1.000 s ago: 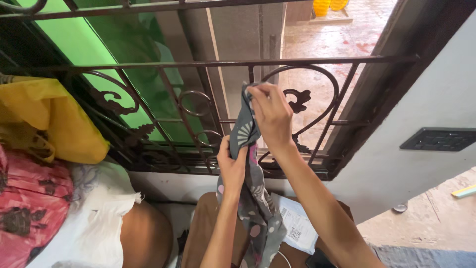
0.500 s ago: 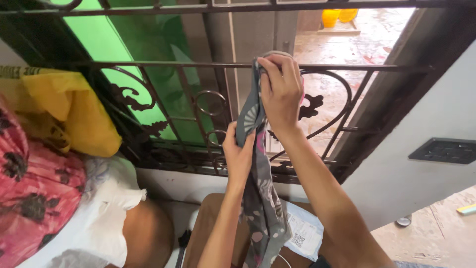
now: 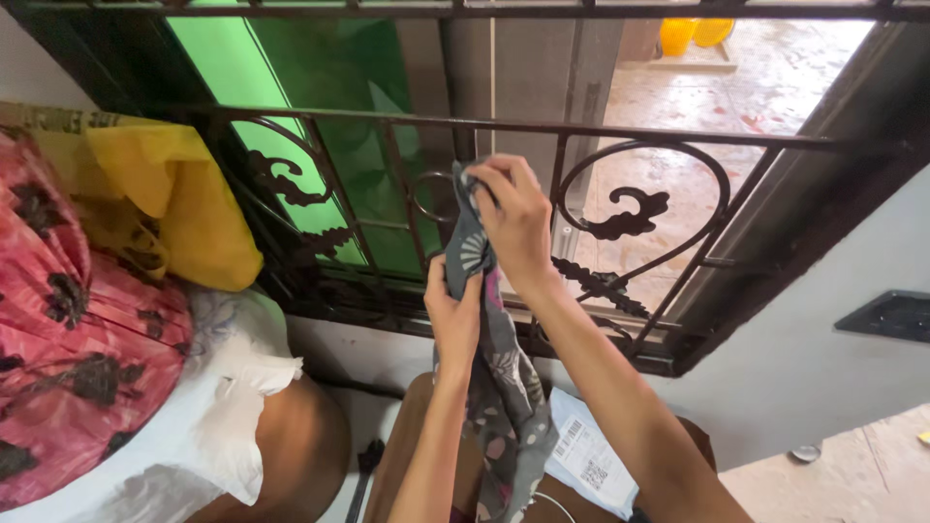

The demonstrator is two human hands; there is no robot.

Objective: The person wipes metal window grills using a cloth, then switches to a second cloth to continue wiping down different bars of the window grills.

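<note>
An iron window grille [image 3: 620, 208] stood just beyond both hands. A grey patterned cloth [image 3: 499, 387] was held hanging, long axis vertical. The right hand [image 3: 513, 218] was closed on its top end; the left hand [image 3: 453, 315], directly below, gripped its middle.

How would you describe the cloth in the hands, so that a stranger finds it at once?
Find the dark iron window grille with scrollwork. In front of its middle hangs a long grey cloth with pink dots and pale leaf shapes, pinched at the top by the right hand and lower by the left hand. The fabrics at the left are yellow, red and white instead.
</note>
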